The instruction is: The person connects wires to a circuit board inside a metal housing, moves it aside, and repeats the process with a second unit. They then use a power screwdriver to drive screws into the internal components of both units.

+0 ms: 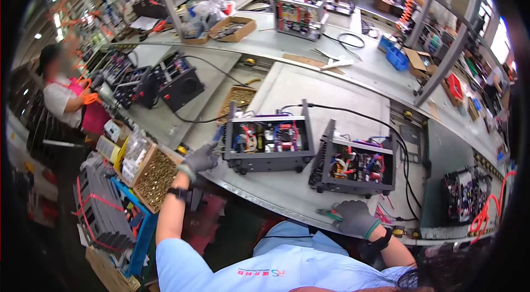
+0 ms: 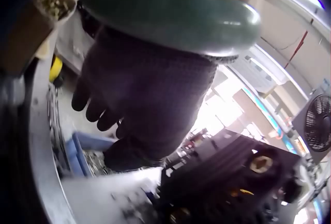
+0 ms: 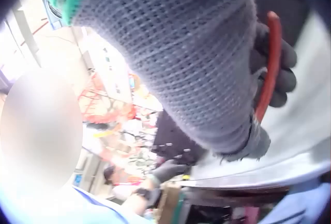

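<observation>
Head: left chassis (image 1: 270,163), uncovered, on counter (image 1: 276,191); right chassis (image 1: 349,184) beside it; left hand (image 1: 201,158) at its left, right hand (image 1: 356,218) nearer, rightward; shirt lettering (image 1: 259,272), too small to read.
Left wrist: fingers (image 2: 95,111) loosely bent near blue bin (image 2: 77,154), clearest here.
Right wrist only: red handle (image 3: 271,69), gripped.

Electronics factory: open-topped devices (image 1: 270,162), brass-coloured screws (image 1: 155,180).
</observation>
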Demonstrator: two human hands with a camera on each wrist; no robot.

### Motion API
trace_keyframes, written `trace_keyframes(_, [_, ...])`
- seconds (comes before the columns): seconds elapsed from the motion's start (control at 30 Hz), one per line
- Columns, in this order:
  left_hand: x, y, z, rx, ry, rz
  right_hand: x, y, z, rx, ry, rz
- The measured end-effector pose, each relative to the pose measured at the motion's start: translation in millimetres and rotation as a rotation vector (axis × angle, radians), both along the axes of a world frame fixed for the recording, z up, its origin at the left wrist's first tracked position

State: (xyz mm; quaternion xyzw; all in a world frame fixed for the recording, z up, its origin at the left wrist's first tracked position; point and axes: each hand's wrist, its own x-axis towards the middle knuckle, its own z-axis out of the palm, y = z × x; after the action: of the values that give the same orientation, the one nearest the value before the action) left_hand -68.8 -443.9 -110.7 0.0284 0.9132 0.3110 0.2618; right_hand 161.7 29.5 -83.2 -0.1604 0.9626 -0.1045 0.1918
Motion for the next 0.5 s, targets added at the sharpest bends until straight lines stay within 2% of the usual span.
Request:
trace_keyframes(0.03, [13, 14, 7, 0.173, -0.110, 0.060, 16, 20, -23, 0.006, -0.006, -0.030])
trace_keyframes(0.1, [29, 30, 5, 0.391, -0.062, -0.089, 46, 61, -56, 0.147, 0.198, -0.287])
trace_keyframes(0.17, [19, 39, -15, 0.320, -0.106, -0.173, 64, 97, -47, 0.172, 0.207, -0.496])
trace_keyframes(0.23, [16, 53, -21, 0.110, 0.038, -0.291, 87, 145, -64, 0.130, 0.221, -0.666])
trace_keyframes(0.27, [2, 36, -76, 0.061, 0.118, -0.256, 97, 168, -74, 0.125, 0.221, -0.669])
trace_keyframes(0.33, [13, 53, -70, 0.116, 0.160, -0.244, 108, 203, -97, 0.176, 0.257, -0.835])
trace_keyframes(0.37, [18, 62, -68, 0.177, 0.199, -0.238, 107, 210, -105, 0.171, 0.256, -0.828])
trace_keyframes(0.4, [19, 67, -68, 0.145, 0.101, -0.249, 108, 216, -113, 0.226, 0.247, -0.957])
trace_keyframes(0.43, [25, 81, -60, 0.147, 0.101, -0.243, 107, 223, -116, 0.284, 0.241, -1.084])
trace_keyframes(0.5, [45, 110, -35, -0.060, -0.011, -0.201, 91, 224, -93, 0.305, 0.265, -1.037])
